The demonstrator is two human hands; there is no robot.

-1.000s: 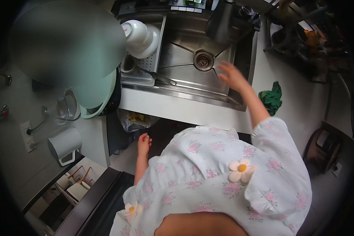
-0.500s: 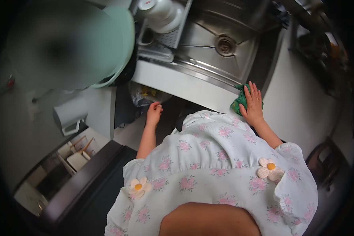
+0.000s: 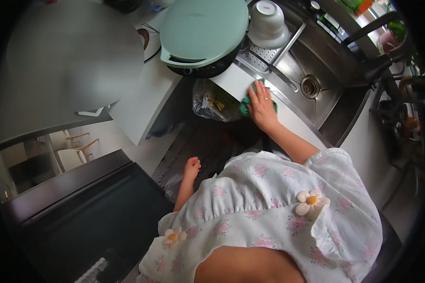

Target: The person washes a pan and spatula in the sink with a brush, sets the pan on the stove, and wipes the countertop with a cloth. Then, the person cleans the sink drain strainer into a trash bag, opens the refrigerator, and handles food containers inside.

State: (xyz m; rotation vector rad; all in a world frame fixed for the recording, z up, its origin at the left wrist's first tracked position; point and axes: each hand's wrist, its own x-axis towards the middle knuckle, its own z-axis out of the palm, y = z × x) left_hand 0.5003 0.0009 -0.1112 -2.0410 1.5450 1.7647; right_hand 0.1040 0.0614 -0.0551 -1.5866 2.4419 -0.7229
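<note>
My right hand (image 3: 262, 108) lies over a crumpled green cloth (image 3: 244, 106), pressing it onto the white counter edge (image 3: 289, 108) in front of the sink. Its fingers are extended and close together, and a ring shows on one. To the lower left, my left hand (image 3: 192, 166) hangs low beside my body with its fingers curled in. Nothing shows in it, and it touches no surface.
The metal sink (image 3: 295, 66) has a drain rack holding upturned white bowls (image 3: 267, 26). Left of it stands a dark pot with a mint-green lid (image 3: 204, 28). A clear bin bag (image 3: 207, 101) hangs below the counter. A faucet (image 3: 380, 61) rises behind the sink.
My right hand has slid left along the counter edge with the green cloth, toward the pot. The view has turned and shifted left. My left hand stays curled, low by my side.
</note>
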